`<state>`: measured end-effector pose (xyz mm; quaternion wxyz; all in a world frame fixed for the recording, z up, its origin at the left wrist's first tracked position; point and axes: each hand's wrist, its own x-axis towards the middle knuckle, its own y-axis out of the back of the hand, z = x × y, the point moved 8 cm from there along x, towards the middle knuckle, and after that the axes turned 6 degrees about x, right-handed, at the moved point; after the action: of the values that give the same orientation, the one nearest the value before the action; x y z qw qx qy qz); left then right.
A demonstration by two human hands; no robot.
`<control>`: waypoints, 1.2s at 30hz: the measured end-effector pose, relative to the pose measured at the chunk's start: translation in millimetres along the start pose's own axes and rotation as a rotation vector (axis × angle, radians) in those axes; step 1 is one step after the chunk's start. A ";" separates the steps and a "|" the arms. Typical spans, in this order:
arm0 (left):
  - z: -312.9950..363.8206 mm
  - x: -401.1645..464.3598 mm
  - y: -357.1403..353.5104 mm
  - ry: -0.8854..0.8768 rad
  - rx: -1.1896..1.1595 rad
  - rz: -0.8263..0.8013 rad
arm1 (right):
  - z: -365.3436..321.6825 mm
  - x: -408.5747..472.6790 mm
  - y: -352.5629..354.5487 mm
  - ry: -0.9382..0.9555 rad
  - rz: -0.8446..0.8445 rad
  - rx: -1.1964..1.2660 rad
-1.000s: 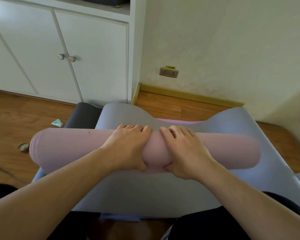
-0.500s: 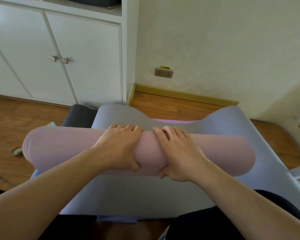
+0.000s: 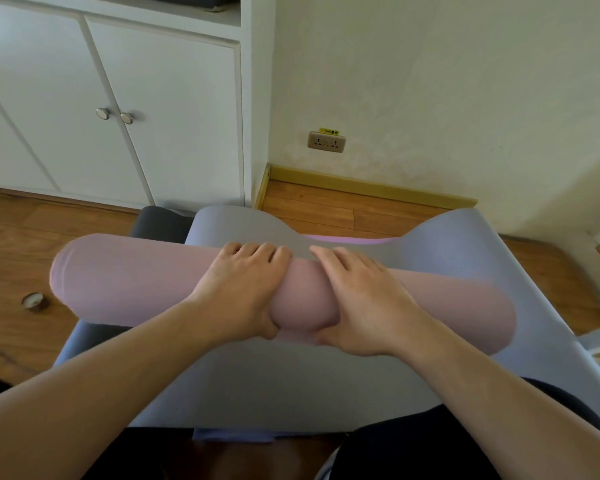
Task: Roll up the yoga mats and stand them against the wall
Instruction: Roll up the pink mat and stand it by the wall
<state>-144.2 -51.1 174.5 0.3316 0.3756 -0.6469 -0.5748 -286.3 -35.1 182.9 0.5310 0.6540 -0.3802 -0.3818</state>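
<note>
A yellow sticker (image 3: 328, 131) above the wall socket (image 3: 326, 142) is too small to read

White cabinet (image 3: 118, 98) doors; cream wall (image 3: 430, 81) with socket (image 3: 326, 142); wooden floor (image 3: 343, 209)

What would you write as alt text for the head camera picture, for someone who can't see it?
Two hands, the left hand and right hand, press side by side on the middle of a rolled pink yoga mat lying across a flat blue-grey yoga mat on a wooden floor. Behind stand white cabinet doors and a cream wall with a power socket.
</note>
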 end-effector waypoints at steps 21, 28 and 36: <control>-6.4 -1.7 -2.4 -0.011 -0.141 -0.088 | -6.7 3.1 -8.4 0.049 -0.014 -0.146; -1.1 -4.4 -8.6 -0.039 -0.071 -0.091 | -3.4 5.1 -0.8 0.054 0.016 -0.073; 3.8 -3.7 18.6 -0.063 -0.086 0.154 | -2.1 10.9 9.5 0.040 0.078 -0.075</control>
<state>-147.6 -44.9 192.6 0.3703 0.2920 -0.6586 -0.5864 -280.7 -45.4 191.5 0.5769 0.6259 -0.3803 -0.3618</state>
